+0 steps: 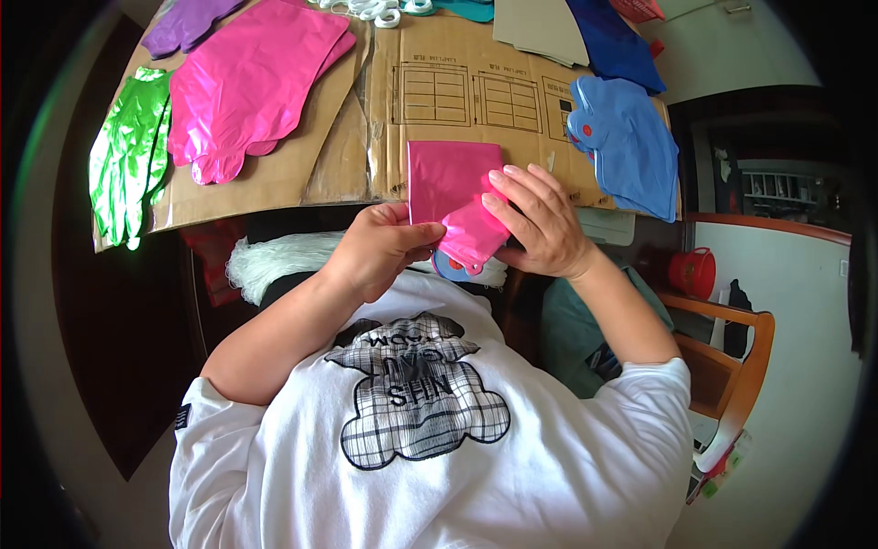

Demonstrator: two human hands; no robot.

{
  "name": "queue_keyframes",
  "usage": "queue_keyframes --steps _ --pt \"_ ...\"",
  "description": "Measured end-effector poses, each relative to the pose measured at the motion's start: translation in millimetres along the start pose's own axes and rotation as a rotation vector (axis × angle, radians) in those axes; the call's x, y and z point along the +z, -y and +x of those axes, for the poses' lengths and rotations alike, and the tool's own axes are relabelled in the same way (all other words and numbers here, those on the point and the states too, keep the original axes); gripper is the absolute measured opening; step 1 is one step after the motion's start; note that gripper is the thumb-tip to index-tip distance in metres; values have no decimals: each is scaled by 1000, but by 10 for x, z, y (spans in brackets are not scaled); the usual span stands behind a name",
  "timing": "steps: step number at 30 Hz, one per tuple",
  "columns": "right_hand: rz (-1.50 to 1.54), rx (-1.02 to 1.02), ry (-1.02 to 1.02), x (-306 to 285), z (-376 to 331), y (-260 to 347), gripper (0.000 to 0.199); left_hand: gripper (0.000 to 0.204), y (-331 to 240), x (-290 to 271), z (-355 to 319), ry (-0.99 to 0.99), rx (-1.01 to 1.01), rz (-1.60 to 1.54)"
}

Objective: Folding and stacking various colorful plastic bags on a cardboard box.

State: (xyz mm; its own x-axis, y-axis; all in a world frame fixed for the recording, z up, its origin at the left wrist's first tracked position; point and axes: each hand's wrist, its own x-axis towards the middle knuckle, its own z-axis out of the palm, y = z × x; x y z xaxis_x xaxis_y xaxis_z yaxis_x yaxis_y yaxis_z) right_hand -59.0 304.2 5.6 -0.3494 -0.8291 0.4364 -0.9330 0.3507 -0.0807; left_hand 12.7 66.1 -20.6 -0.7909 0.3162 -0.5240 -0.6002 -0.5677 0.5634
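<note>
**Pink foil balloon mid-fold at the table edge**

Centre of the frame, and both hands are on a flat pink foil balloon (455, 197) that lies half on the cardboard sheet (302, 169) and half over its near edge. The upper part looks squared off and creased flat; the lower part, with its scalloped tail, hangs toward the person's chest. My read: the fold is under way but not finished, since the tail end is loose and not yet tucked.

The left hand (380, 247) pinches the lower left edge of the balloon, thumb on top, fingers curled shut beneath it. The right hand (540, 220) lies on the balloon's right side, fingers nearly straight and close together, pressing the foil flat rather than gripping it. The two hands sit close, with just the pink tail between them.

Under the tail peeks a bit of something blue (448, 267); what it is, I cannot tell.

Around the work, plenty waits. In the upper left, a bigger stack of pink balloons (251, 82) lies spread flat, with a purple one (183, 23) above it and a green stack (128, 160) at the far left edge. To the right, a light blue pile (626, 142) sits on the cardboard, a darker blue one (613, 41) beyond. None of those look folded, so judging by them, much of the job is left.
</note>
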Motion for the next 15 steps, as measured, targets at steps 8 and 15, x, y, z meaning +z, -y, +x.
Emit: queue_keyframes --steps 8,15 --pt "193 124 -277 -246 286 58 19 35 -589 34 -457 80 -19 194" --pt "1177 769 29 -527 493 120 13 53 -756 324 -435 115 540 643"
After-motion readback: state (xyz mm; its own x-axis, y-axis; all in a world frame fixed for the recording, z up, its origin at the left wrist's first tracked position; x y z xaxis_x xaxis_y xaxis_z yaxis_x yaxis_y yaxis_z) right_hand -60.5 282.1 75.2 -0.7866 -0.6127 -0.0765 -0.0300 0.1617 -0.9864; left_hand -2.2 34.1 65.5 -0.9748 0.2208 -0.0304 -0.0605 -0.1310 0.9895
